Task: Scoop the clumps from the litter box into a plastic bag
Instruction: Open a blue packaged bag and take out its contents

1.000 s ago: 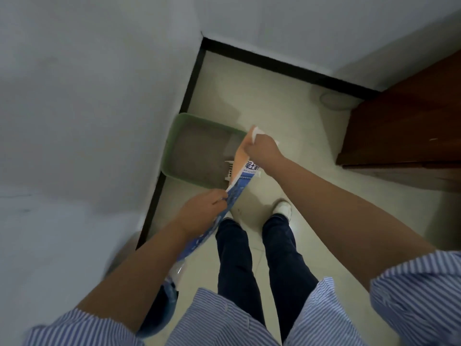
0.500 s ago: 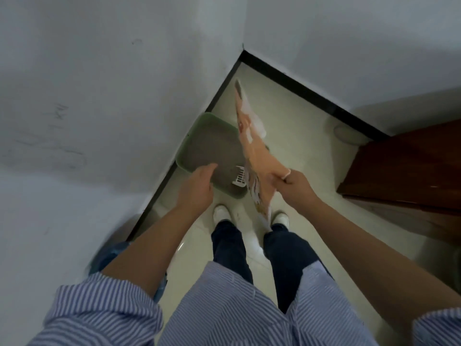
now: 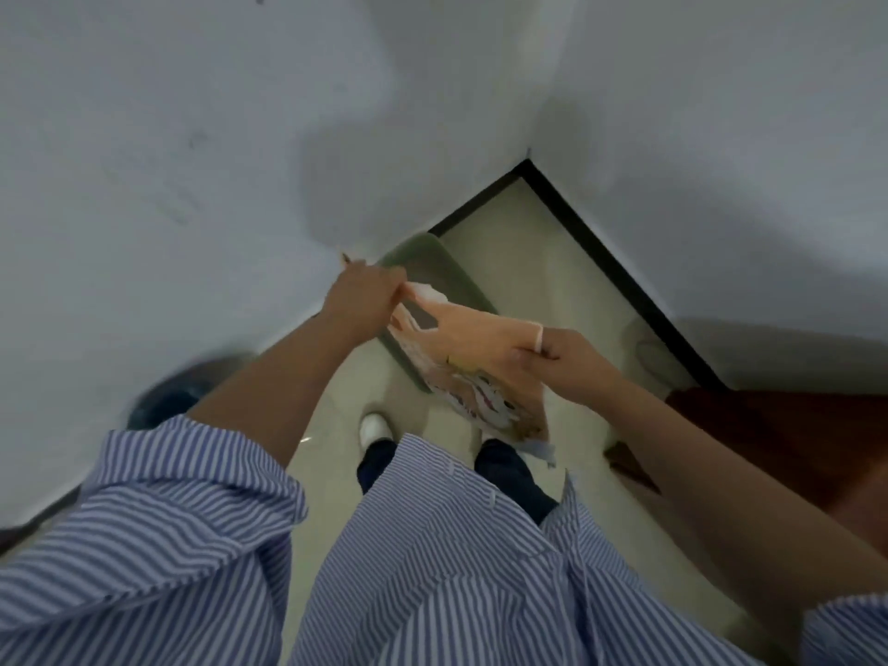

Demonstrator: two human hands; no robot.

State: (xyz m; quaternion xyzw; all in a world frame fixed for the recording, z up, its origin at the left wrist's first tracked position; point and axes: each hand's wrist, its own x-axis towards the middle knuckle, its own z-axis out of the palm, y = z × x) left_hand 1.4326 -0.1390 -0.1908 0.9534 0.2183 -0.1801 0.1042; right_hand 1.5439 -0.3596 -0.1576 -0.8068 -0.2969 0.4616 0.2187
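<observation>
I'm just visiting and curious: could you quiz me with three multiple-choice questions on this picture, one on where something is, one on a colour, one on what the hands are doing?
1. Where does the litter box stand?
A. On the floor in the corner, against the wall
B. On a wooden shelf
C. On the person's lap

2. What colour is the plastic bag, mainly?
A. Black
B. Orange
C. Dark green

3. What are the hands doing?
A. Both hang idle
B. Only one touches the bag
C. Each grips a part of the bag

Answers:
1 A: the green box sits on the pale tiles where the two walls meet.
2 B: the bag is orange with a printed picture lower down.
3 C: the left hand pinches the bag's upper end and the right hand grips its other side, stretching it between them.
</observation>
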